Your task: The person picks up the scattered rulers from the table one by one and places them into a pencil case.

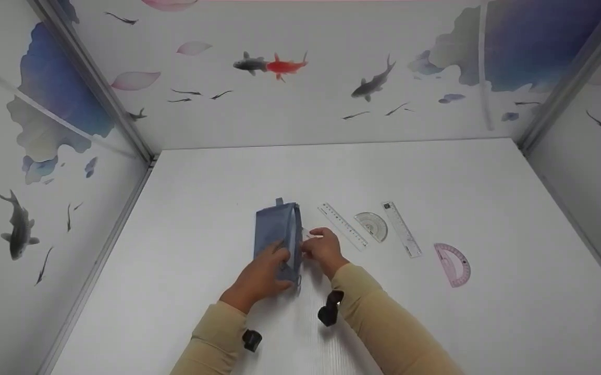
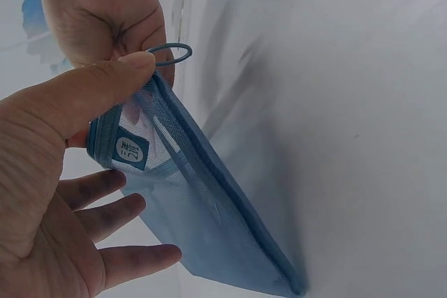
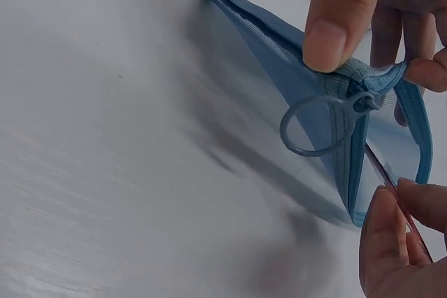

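Note:
A blue mesh zip pouch (image 1: 270,227) stands tilted on the white table, its mouth spread toward the right. My left hand (image 1: 258,276) pinches the pouch's edge near the zip ring (image 3: 307,130), thumb on one side; its other fingers are spread in the left wrist view. My right hand (image 1: 327,252) is at the pouch's mouth. Between its thumb and fingers it pinches a thin plastic piece with a pinkish edge (image 3: 391,179), partly inside the pouch. The piece is seen edge-on, so its full shape is hidden.
Right of the hands lie a clear ruler (image 1: 343,226), a clear protractor (image 1: 373,226), a second clear ruler (image 1: 402,229) and a pink protractor (image 1: 466,265). Printed panels (image 1: 300,114) wall the table (image 1: 201,187) at the back and sides.

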A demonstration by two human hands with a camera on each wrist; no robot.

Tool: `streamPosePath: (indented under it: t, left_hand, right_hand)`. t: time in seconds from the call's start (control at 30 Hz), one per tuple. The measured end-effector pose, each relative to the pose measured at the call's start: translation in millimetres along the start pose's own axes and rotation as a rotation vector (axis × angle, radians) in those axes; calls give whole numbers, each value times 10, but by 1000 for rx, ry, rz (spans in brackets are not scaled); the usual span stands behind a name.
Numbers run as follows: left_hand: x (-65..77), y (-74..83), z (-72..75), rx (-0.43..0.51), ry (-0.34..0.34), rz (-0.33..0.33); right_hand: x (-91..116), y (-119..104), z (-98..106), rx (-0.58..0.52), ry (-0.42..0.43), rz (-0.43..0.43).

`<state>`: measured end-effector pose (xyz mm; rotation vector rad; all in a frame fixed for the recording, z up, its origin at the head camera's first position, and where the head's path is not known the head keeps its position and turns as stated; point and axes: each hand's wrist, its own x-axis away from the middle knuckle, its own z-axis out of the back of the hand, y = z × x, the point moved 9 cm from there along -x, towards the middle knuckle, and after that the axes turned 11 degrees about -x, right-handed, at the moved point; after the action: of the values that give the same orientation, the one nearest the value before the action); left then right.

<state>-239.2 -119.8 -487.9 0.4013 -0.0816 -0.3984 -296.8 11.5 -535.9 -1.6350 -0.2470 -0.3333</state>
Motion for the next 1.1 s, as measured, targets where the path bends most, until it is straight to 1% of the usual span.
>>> streamPosePath:
  t: [0.1,0.23,0.4,0.47,0.67,0.8,0.97,1.1]
  left_hand:
    - [-3,-17,-6,3,-8,17]
    - [-3,-24,-9,5,-10,20]
    - [-2,-13,-2,-1,-3,2]
    - [-2,-10,3,-2,3,-2]
    - [4,-3,15,-8,-1,5]
    - [7,-5,10,-10,-7,10]
    - [5,-12,-1,-10,-7,10]
    - [9,-18,-17,-7,-19,25]
  right_hand:
    - [-8,10,14,21,6,-5]
    - [-22,15,13,42,-5,6]
    - [-30,8,2,84,-27,33]
    - [-31,12,2,93,-30,29]
    - [-39,59,7,44,-32,-20]
    - [-43,87,14,38,-40,-47]
    - [-41,75,11,35,-48,-40]
    - [-44,75,-6,53,-64,-34]
